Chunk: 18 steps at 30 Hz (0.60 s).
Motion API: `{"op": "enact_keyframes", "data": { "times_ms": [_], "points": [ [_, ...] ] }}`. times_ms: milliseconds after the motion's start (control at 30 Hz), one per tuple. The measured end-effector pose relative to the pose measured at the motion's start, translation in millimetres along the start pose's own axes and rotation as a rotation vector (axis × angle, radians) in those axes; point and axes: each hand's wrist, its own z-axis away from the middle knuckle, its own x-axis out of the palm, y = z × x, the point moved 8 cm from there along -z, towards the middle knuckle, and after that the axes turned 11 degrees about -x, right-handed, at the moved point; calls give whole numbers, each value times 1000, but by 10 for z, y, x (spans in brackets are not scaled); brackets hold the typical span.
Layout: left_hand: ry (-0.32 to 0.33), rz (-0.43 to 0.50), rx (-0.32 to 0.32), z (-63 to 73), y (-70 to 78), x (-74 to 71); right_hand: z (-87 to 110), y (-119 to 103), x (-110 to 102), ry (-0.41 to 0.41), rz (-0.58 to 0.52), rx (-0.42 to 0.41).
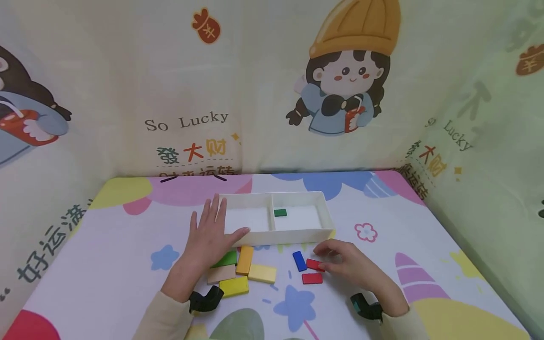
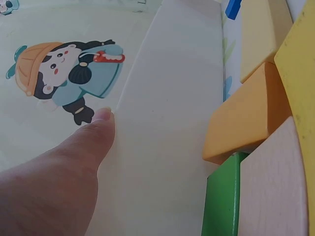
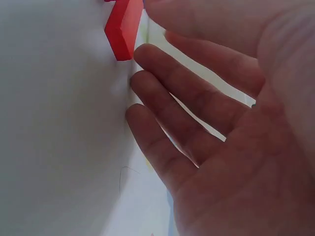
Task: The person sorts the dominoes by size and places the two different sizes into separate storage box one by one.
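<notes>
My left hand lies at the left end of a white two-compartment tray, fingers straight and spread, thumb along its front wall. In the left wrist view the thumb overlaps the tray's side. One small green block sits in the right compartment. My right hand is low over the table in front of the tray, fingers loosely bent. Its thumb tip is right at the end of a red block. A second red block lies just nearer, with a blue block to the left.
Beside my left wrist lie larger blocks: green, orange, pale yellow, pinkish wood and bright yellow. Another pale block shows at the bottom edge. A patterned curtain hangs behind the table.
</notes>
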Motion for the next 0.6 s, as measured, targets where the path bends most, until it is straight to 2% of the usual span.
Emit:
{"op": "enact_keyframes", "data": {
  "times_ms": [133,300,467,600],
  "points": [
    [-8,8,-3,14,-26,-10,-17,-8,49,-51,14,17],
    [-4,16,1,9,-32,-36,-60,-51,78,-58,79,-35],
    [-8,15,0,6,-37,-34,-88,-63,106,-40,113,-35],
    [-12,21,6,-3,-21,-40,-92,-73,77,10,142,-35]
  ]
}}
